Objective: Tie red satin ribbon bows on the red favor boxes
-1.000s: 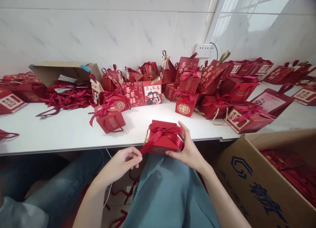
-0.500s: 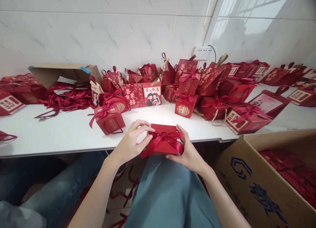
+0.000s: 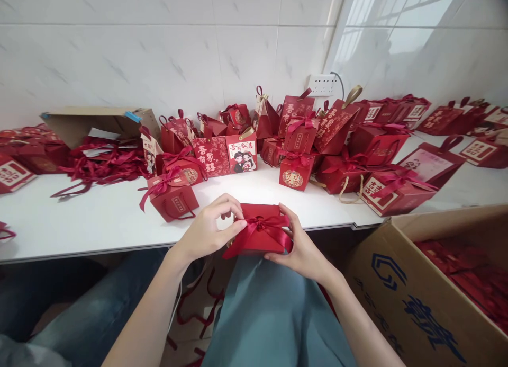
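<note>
Lap (image 3: 273, 319) in teal cloth nearest cam, 6 o'clock (clock centred on held box). Red ribbon bits (image 3: 202, 316) on floor, 7 o'clock. Other person's jeans (image 3: 99, 303), 8 o'clock, under table. Big carton (image 3: 397, 298) w/ blue print, 4 o'clock, open, red items inside, too blurry to ID.

Clock ctr: red gift box (image 3: 254, 243), above lap at front edge of white table (image 3: 99, 218); can't tell if it rests on anything. R hand (image 3: 304, 250) at its 3 o'clock side, gripping it, thumb low at front, fingers round far corner. L hand (image 3: 212, 226) at 9 o'clock, thumb + index tips narrow, pinching L loop of satin bow (image 3: 265, 224) on box top.

On table: small bow-tied box (image 3: 172, 200), 10 o'clock, tilted; gold-emblem box (image 3: 292, 177), 1 o'clock; couple-print box (image 3: 242, 158), 11 o'clock, upright.

Further back: ribbon heap (image 3: 107, 163) w/ white slips on top, 10 o'clock, at mouth of tipped carton (image 3: 127, 117). Farthest: socket strip (image 3: 323, 84), approx 1 o'clock, on tiled wall (image 3: 159, 54).
</note>
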The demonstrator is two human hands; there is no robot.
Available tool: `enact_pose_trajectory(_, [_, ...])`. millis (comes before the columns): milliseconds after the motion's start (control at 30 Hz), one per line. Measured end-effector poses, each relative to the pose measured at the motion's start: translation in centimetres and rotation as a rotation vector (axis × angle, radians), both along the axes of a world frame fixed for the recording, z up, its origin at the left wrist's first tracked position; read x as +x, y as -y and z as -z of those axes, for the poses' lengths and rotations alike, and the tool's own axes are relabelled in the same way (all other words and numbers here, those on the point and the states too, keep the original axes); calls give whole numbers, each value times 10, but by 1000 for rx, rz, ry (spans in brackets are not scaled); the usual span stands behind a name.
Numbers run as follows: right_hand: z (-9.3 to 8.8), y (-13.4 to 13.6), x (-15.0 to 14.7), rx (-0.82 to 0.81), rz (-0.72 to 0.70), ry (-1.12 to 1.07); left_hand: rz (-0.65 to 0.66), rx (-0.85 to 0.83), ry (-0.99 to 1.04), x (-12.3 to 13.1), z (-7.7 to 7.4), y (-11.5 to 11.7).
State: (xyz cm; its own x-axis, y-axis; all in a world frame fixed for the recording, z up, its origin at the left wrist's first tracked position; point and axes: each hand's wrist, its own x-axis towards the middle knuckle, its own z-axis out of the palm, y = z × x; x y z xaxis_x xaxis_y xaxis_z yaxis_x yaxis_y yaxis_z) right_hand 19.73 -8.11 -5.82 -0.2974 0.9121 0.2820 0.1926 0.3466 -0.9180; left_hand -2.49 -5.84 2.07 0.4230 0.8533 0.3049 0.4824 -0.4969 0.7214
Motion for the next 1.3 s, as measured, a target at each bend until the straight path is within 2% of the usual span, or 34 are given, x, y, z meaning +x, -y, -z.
enact_pose_trajectory(167, [0,0,0,-18,1,-5,18,-88,104,5,-2,1])
enact_pose_trajectory(467, [-1,1,0,-17,-13,1,5,-152,95,10,-3,-4])
enact_pose_trajectory(700, [-1,-1,0,22,-11,19,-22,-188,124,4,8,-9])
enact_pose_trajectory(1067, [-1,-2,1,1,-26,12,-52,-191,211,-3,22,-2])
enact_pose_trajectory(1300, [-3,-1,1,-25,-7,31,-94,-175,289,0,23,3])
